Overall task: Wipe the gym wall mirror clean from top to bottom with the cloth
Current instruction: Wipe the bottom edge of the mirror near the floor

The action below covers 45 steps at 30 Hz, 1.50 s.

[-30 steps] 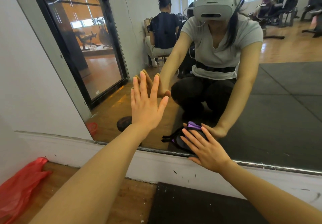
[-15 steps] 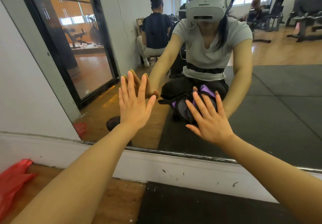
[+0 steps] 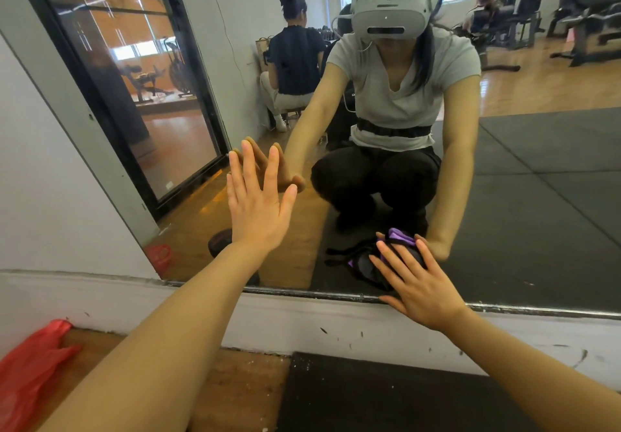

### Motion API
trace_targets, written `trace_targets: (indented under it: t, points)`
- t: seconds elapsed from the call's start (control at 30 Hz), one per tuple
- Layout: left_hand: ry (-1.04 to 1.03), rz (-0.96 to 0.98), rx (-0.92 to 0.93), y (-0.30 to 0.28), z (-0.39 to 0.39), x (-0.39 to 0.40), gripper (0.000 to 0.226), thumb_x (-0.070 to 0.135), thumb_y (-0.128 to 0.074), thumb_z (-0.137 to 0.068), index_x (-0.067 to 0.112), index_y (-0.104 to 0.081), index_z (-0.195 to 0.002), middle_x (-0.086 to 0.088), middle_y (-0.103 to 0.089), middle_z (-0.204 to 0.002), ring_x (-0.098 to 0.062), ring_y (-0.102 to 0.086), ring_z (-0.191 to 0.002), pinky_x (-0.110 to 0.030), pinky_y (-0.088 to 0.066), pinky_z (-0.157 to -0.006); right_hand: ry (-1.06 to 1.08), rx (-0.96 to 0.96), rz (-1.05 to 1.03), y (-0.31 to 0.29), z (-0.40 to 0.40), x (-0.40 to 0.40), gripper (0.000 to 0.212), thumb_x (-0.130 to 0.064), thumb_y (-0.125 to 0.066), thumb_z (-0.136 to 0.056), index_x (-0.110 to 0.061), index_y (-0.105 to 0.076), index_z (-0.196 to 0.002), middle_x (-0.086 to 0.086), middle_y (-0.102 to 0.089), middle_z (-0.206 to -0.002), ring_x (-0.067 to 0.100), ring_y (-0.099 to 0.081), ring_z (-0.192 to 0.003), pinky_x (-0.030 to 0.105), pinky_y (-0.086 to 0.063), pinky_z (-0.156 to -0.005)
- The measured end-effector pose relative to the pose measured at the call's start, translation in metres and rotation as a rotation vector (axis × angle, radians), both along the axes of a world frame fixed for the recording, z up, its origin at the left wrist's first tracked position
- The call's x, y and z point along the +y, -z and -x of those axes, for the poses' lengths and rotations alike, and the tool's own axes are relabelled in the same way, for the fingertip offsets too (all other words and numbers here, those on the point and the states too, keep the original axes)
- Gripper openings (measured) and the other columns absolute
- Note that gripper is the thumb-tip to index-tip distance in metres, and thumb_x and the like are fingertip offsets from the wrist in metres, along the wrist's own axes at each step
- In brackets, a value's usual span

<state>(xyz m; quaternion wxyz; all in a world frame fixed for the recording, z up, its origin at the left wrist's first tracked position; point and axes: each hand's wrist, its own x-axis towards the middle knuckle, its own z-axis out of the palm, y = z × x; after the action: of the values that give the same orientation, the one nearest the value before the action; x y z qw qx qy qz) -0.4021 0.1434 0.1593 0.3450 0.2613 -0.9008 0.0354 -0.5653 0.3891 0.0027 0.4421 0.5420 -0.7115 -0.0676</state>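
The wall mirror (image 3: 524, 216) fills the upper view, its metal bottom edge running just above a white baseboard. My left hand (image 3: 257, 203) lies flat on the glass, fingers spread and pointing up, holding nothing. My right hand (image 3: 418, 280) presses a dark and purple cloth (image 3: 386, 253) flat against the glass right at the mirror's bottom edge. The cloth is mostly hidden under my palm and fingers; its reflection shows beside it. My crouching reflection faces me in the glass.
A red plastic bag (image 3: 30, 374) lies on the wooden floor at lower left. A black floor mat (image 3: 386, 394) sits below the baseboard (image 3: 302, 324). The white wall (image 3: 43, 179) borders the mirror on the left. Reflected are seated people and gym machines.
My right hand slid the cloth up the glass and then back down to the bottom edge. My left hand stayed flat on the mirror.
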Motion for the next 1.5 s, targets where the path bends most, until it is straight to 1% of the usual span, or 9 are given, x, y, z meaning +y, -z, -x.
trace_targets:
  t: [0.17,0.37,0.57,0.73,0.9,1.03,1.13,1.27,1.5]
  points:
    - [-0.007,0.001,-0.019,-0.002,-0.001,0.002,0.072,0.066,-0.009,-0.094,0.036,0.020,-0.153,0.002,0.042,-0.151,-0.022,0.035,-0.142,-0.042,0.014,-0.118,-0.049,0.094,0.159,-0.049,0.011,0.001,0.076,-0.057,-0.037,-0.095,-0.012,-0.025,-0.155,0.016,-0.002,-0.166,0.036,-0.026,-0.145,0.057,-0.002,-0.122]
    - [-0.021,0.027,0.005,0.000,0.002,0.002,0.072,0.063,-0.016,-0.098,0.032,0.014,-0.156,-0.011,0.022,-0.164,-0.026,0.028,-0.146,-0.043,0.014,-0.118,0.004,0.059,0.385,-0.123,0.017,-0.006,0.073,-0.058,-0.037,-0.099,-0.009,-0.033,-0.153,0.020,-0.016,-0.160,0.039,-0.016,-0.145,0.060,-0.004,-0.119]
    - [-0.010,0.031,0.002,0.001,0.003,0.001,0.073,0.062,-0.017,-0.097,0.030,0.013,-0.157,-0.012,0.020,-0.164,-0.030,0.023,-0.148,-0.045,0.012,-0.119,0.012,0.053,0.378,-0.093,0.015,-0.006,0.072,-0.056,-0.042,-0.097,-0.012,-0.032,-0.153,0.019,-0.019,-0.160,0.038,-0.018,-0.145,0.060,-0.005,-0.120]
    - [-0.018,0.055,0.014,0.002,0.005,-0.001,0.074,0.064,-0.016,-0.098,0.030,0.014,-0.157,-0.014,0.018,-0.165,-0.035,0.017,-0.151,-0.046,0.010,-0.119,-0.037,0.067,0.191,-0.044,0.015,0.007,0.069,-0.054,-0.038,-0.098,-0.014,-0.028,-0.154,0.014,-0.023,-0.161,0.035,-0.022,-0.147,0.056,-0.002,-0.122]
    - [-0.021,0.054,0.023,0.005,0.008,-0.001,0.075,0.064,-0.015,-0.097,0.030,0.016,-0.156,-0.014,0.019,-0.164,-0.035,0.018,-0.151,-0.046,0.012,-0.119,-0.043,0.069,0.009,-0.009,0.019,0.025,0.071,-0.055,-0.028,-0.099,-0.014,-0.018,-0.156,0.008,-0.009,-0.164,0.033,-0.020,-0.148,0.052,0.006,-0.123]
    - [-0.010,0.040,0.060,0.005,0.008,0.003,0.074,0.059,-0.022,-0.099,0.027,0.008,-0.158,-0.014,0.017,-0.165,-0.036,0.015,-0.151,-0.049,0.006,-0.120,-0.029,0.073,0.039,-0.022,0.018,0.032,0.074,-0.056,-0.030,-0.097,-0.013,-0.019,-0.156,0.010,-0.011,-0.164,0.033,-0.017,-0.149,0.053,0.003,-0.124]
    - [0.005,-0.025,0.143,0.007,0.010,0.014,0.072,0.055,-0.027,-0.100,0.025,0.001,-0.159,-0.014,0.013,-0.166,-0.035,0.010,-0.152,-0.051,-0.001,-0.121,0.002,0.086,0.189,-0.052,0.024,0.039,0.074,-0.057,-0.037,-0.094,-0.012,-0.029,-0.153,0.016,-0.014,-0.163,0.035,-0.024,-0.146,0.055,-0.004,-0.121]
    - [0.059,-0.049,0.247,0.009,0.022,0.039,0.071,0.047,-0.038,-0.103,0.024,-0.001,-0.159,-0.016,0.008,-0.166,-0.033,0.006,-0.153,-0.053,-0.004,-0.123,0.022,0.101,0.339,-0.107,0.039,0.050,0.073,-0.057,-0.039,-0.096,-0.012,-0.031,-0.153,0.018,-0.014,-0.161,0.036,-0.015,-0.146,0.056,-0.004,-0.120]
    - [0.157,-0.040,0.143,0.037,0.040,0.087,0.073,0.041,-0.044,-0.100,0.034,0.001,-0.157,-0.016,0.007,-0.166,-0.028,0.015,-0.150,-0.050,-0.002,-0.121,0.054,0.117,0.395,-0.121,0.049,0.053,0.070,-0.058,-0.033,-0.102,-0.011,-0.030,-0.154,0.021,-0.020,-0.159,0.042,-0.024,-0.143,0.057,0.001,-0.121]
